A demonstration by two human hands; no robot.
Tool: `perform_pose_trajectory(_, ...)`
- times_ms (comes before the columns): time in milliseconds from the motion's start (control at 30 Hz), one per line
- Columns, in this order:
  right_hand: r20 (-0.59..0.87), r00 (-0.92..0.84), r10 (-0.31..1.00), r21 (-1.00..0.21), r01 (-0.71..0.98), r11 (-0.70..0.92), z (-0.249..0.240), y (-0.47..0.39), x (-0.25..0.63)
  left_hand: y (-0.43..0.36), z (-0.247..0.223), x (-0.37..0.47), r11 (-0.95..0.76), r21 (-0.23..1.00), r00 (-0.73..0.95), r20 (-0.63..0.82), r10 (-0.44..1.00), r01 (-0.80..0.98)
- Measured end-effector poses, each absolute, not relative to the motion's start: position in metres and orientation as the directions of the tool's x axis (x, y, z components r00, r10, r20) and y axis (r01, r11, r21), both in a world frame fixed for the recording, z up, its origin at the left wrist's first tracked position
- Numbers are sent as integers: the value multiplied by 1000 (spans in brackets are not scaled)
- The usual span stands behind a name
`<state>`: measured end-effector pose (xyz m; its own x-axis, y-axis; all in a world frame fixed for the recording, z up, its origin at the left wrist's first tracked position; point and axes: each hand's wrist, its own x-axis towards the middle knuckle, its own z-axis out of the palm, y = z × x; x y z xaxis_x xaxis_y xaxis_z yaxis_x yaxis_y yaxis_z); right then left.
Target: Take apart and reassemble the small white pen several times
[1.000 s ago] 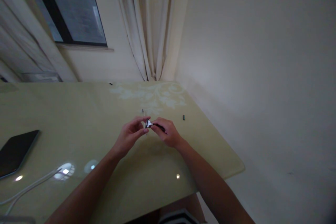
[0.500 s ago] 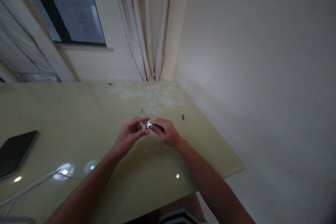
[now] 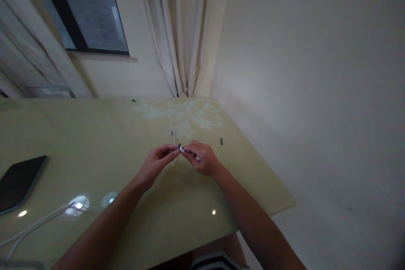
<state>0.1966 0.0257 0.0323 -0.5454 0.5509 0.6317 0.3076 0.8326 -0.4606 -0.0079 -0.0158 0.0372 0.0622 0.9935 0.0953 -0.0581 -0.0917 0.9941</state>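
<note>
Above the pale green table, a small black and silver object, perhaps a razor, is held between both hands. My right hand pinches its dark handle between thumb and fingers. At its silver head end, the fingertips and thumb of my left hand are closed on it. A thin white stick-like item with a grey tip lies on the table just behind the hands, partly hidden by them. Farther right lies a small dark piece.
On the table, a black tablet lies at the left, with white cables in front of it. A tiny dark piece is near the far edge. Behind are a curtain and a wall at right.
The head of the held object has turned, and my left fingertips have closed together on it from their wider grip. The camera view has shifted slightly.
</note>
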Motion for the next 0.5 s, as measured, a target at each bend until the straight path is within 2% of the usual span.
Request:
perform_pose_trajectory(167,652,-561,509,-406,308,860,33,25,197,-16,34,-9,-71,995,67,76,995,-76)
perform_pose_trajectory(500,632,-578,516,-401,326,856,32,26,198,-15,32,-9,-58,996,44,60,997,-62)
